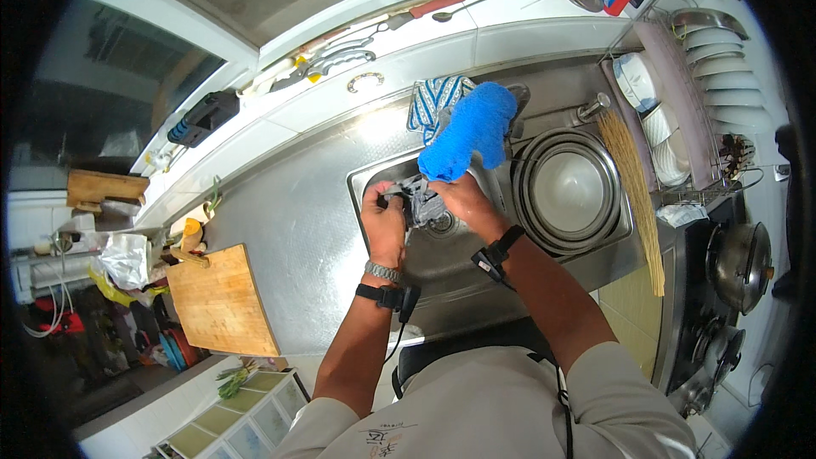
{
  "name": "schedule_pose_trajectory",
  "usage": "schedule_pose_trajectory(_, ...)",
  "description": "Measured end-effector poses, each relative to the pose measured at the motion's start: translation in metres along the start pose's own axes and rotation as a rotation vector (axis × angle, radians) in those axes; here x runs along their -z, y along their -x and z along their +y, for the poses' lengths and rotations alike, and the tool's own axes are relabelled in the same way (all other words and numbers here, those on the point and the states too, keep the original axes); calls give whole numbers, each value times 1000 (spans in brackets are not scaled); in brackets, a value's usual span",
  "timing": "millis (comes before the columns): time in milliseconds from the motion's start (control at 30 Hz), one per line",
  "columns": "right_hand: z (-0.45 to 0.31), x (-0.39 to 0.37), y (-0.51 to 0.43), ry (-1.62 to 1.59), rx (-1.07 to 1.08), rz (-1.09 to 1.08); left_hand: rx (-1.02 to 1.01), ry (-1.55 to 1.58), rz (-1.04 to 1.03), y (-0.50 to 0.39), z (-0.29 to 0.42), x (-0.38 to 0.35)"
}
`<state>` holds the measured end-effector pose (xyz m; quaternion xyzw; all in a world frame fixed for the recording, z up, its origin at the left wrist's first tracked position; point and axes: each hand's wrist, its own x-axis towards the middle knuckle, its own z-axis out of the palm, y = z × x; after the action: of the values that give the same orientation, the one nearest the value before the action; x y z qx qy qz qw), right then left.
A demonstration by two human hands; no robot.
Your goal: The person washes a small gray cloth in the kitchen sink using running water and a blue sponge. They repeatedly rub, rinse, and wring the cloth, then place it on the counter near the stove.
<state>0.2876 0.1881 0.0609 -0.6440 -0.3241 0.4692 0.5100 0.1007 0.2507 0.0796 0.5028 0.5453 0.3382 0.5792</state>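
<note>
Over the left basin of a stainless steel sink (421,274), my left hand (386,223) grips one side of a wet, dark grey cloth (426,204). My right hand (468,204) holds its other side, beside a bright blue towel (472,131) that hangs at the back of the basin and partly hides the faucet area. A blue-and-white striped cloth (437,99) lies behind the blue towel. The drain (441,223) shows just below the grey cloth.
Nested metal bowls (567,194) fill the right basin, with a straw whisk broom (631,197) beside them. A dish rack (676,102) and lidded pan (739,268) stand at right. A wooden cutting board (223,303) is at left. Knives and a red-handled tool (437,5) line the back ledge.
</note>
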Motion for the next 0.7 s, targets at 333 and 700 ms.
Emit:
schedule_pose_trajectory(333, -5, -7, 10, -196, 89, -64, 52, -44, 195, 6, -15, -9)
schedule_pose_trajectory(700, -23, -19, 19, -365, -111, -26, 658, 561, -287, 16, -5, -20)
